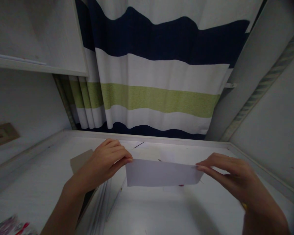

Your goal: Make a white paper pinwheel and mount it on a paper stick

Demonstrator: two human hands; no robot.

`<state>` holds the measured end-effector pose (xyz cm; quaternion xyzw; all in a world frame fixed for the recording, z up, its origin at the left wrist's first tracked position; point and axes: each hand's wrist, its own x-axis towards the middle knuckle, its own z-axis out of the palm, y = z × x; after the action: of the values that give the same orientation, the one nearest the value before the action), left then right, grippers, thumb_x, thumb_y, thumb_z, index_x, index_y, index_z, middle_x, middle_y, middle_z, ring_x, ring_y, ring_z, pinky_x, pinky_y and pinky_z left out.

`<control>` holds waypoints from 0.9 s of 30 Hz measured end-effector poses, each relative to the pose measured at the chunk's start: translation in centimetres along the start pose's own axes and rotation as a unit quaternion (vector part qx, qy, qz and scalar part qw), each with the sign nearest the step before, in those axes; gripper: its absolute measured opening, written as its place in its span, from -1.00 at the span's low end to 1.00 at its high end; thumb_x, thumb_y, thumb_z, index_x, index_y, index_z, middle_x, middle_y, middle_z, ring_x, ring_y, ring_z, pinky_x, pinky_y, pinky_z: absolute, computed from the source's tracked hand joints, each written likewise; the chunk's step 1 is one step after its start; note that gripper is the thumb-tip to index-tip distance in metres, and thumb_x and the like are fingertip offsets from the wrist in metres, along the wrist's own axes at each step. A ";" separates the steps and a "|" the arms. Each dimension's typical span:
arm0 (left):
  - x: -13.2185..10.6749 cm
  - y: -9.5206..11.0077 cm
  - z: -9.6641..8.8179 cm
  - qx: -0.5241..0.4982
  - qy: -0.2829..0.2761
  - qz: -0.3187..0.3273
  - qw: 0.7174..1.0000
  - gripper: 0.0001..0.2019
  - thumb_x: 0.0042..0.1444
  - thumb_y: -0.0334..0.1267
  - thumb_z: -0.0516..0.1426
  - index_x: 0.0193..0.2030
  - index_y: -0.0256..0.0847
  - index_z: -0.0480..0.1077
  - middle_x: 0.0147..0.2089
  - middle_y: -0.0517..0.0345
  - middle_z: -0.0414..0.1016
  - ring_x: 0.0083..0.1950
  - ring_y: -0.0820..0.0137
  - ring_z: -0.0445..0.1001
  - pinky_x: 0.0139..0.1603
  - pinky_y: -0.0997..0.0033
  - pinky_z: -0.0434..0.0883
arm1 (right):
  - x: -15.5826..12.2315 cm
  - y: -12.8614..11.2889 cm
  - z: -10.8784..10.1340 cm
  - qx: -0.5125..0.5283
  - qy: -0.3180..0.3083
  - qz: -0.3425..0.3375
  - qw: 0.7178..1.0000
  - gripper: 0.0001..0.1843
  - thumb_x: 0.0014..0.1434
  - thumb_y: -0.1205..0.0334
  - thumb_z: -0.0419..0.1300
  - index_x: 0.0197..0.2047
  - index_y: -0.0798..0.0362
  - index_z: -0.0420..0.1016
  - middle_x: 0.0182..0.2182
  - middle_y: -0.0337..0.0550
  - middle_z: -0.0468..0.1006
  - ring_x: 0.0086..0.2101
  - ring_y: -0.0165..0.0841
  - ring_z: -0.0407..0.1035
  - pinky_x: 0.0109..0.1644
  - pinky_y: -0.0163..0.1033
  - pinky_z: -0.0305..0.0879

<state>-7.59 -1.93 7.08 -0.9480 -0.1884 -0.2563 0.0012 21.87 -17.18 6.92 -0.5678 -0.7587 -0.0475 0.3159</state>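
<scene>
A sheet of white paper (161, 173) hangs between my two hands above the white desk, its long upper edge running nearly level. My left hand (107, 160) pinches its upper left corner between thumb and fingers. At the upper right corner, my right hand (231, 174) holds it in a similar pinch. Part of the desk and some small items behind the paper are hidden by it. A small red thing (181, 185) peeks out under its lower edge.
Thin white strips or sheets (100, 209) lie beside my left forearm, near a beige card (79, 160). A clear plastic packet with red bits (13, 227) sits at the lower left. Behind the desk (149, 215) hangs a striped curtain (156, 71); a shelf (39, 67) juts out upper left.
</scene>
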 end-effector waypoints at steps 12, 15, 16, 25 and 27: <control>-0.3 -0.8 -0.6 -0.099 0.037 -0.065 0.992 -0.79 0.14 -0.29 -0.08 -0.51 -0.21 0.18 -0.50 0.23 0.25 -0.43 0.45 0.26 -0.37 0.47 0.22 | 0.0 1.7 0.2 0.210 0.088 0.101 0.968 -0.84 -0.09 0.23 0.26 -0.34 -0.08 0.52 -0.44 -0.26 0.58 -0.43 -0.33 0.44 -0.37 -0.35 0.37; -0.4 -1.2 -0.5 -0.136 0.051 -0.094 0.985 -0.79 0.15 -0.29 -0.09 -0.50 -0.21 0.18 -0.50 0.24 0.25 -0.43 0.47 0.27 -0.39 0.49 0.24 | 0.4 1.4 0.3 0.276 -0.006 0.121 0.954 -0.80 -0.11 0.22 0.27 -0.33 -0.02 0.53 -0.39 -0.19 0.58 -0.38 -0.26 0.45 -0.32 -0.29 0.38; -0.4 -1.2 -0.5 -0.143 0.055 -0.102 0.983 -0.79 0.15 -0.28 -0.10 -0.49 -0.21 0.19 -0.50 0.25 0.25 -0.43 0.47 0.28 -0.39 0.50 0.24 | 0.6 1.2 0.4 0.284 -0.024 0.132 0.950 -0.84 -0.10 0.24 0.26 -0.36 0.01 0.54 -0.42 -0.18 0.58 -0.39 -0.26 0.45 -0.33 -0.29 0.38; 0.7 -0.1 1.4 -0.080 0.051 -0.154 0.984 -0.75 0.14 -0.19 -0.06 -0.09 -0.21 0.24 -0.09 0.06 0.34 -0.04 0.31 0.30 -0.05 0.26 0.27 | 1.4 0.1 1.4 0.344 0.040 0.163 0.924 -0.95 -0.14 0.30 0.28 -0.50 0.02 0.57 -0.55 -0.20 0.60 -0.51 -0.33 0.46 -0.41 -0.31 0.40; 1.0 0.8 2.3 -0.061 0.069 -0.150 0.984 -0.60 0.13 -0.17 -0.05 0.10 -0.22 0.08 0.17 -0.02 0.11 0.17 0.25 0.07 0.15 0.12 0.04 | 1.6 -0.6 1.7 0.313 0.016 0.167 0.935 -0.95 -0.12 0.26 0.27 -0.50 0.04 0.56 -0.53 -0.18 0.60 -0.48 -0.30 0.45 -0.38 -0.27 0.39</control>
<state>-5.39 -2.13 5.63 -0.8871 -0.3125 -0.3296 -0.0818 20.41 -15.36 6.57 -0.5579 -0.6246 0.2366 0.4927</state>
